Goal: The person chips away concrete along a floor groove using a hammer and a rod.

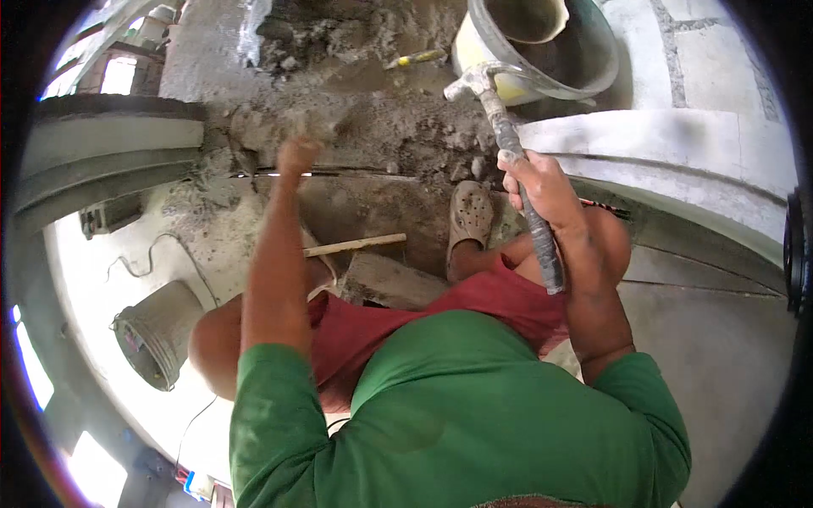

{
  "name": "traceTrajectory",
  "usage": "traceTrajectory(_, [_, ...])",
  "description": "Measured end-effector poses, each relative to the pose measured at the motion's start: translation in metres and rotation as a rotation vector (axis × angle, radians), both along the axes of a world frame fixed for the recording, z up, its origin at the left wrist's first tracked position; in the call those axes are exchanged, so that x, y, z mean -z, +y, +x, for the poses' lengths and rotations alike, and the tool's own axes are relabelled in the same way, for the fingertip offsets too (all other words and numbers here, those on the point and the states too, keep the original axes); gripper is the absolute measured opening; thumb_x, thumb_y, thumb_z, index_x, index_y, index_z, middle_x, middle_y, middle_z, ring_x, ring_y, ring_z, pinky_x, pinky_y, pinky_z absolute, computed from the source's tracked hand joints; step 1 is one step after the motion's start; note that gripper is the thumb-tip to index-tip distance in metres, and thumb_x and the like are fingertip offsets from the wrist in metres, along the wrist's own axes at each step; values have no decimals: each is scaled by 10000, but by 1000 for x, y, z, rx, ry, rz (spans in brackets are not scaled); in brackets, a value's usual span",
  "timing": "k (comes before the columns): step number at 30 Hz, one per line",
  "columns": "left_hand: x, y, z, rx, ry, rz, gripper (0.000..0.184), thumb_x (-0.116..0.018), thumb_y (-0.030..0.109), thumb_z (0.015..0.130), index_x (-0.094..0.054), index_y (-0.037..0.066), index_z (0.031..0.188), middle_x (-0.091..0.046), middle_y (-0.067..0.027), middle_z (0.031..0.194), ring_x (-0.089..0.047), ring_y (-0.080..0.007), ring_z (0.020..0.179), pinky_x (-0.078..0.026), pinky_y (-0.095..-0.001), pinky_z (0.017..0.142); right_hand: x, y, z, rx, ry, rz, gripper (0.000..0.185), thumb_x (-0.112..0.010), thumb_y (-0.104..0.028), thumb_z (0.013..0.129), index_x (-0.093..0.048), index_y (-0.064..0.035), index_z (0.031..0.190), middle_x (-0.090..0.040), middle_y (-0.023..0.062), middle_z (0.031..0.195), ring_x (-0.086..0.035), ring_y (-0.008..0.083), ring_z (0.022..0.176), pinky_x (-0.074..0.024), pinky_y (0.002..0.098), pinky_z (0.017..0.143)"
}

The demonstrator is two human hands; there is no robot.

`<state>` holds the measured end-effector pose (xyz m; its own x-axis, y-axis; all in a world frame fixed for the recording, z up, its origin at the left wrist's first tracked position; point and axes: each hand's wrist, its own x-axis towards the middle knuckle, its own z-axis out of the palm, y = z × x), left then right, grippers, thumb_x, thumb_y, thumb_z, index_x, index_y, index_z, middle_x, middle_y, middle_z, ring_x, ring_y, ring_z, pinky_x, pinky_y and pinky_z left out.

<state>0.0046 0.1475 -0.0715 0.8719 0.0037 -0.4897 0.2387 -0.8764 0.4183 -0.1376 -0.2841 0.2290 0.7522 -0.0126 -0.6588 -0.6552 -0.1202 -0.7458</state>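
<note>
A claw hammer point(523, 173) with a grey, tape-wrapped handle is in my right hand point(542, 188), its fingers wrapped round the handle and the metal head point(476, 78) pointing up and away, in front of the bucket. My left hand point(299, 157) is stretched forward over the rubble's near edge. It is smeared by motion, so its fingers and anything in them cannot be made out. Broken mortar and rubble point(364, 127) cover the ground ahead. Near the bucket, a yellow-handled tool point(415, 58) lies on the rubble.
A large bucket point(605, 80) with a smaller container point(525, 17) inside stands at front right. Low curved walls flank the rubble point(110, 148), point(669, 148). A wooden stick point(356, 245) and a block point(385, 282) lie between my legs. A tipped bucket point(161, 330) is at left.
</note>
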Motion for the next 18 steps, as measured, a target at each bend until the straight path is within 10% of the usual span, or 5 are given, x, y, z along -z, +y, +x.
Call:
traceTrajectory(6, [-1, -162, -104, 284, -27, 60, 568, -754, 260, 820, -570, 171, 1351, -624, -219, 1117, -562, -403, 1155, -506, -489, 949, -11, -7, -5, 97, -4, -38, 281, -621, -298, 964, -582, -25, 1015, -536, -11, 686, -498, 60, 524, -392, 206, 478])
traceTrajectory(18, [55, -173, -87, 434, -143, 16, 253, -561, 145, 862, -684, 114, 1081, -664, -179, 1050, -617, -372, 1036, -514, -480, 891, -16, -10, -3, 94, -45, -65, 275, -606, -302, 975, -570, -31, 944, -524, -2, 691, -481, 63, 535, -398, 211, 495])
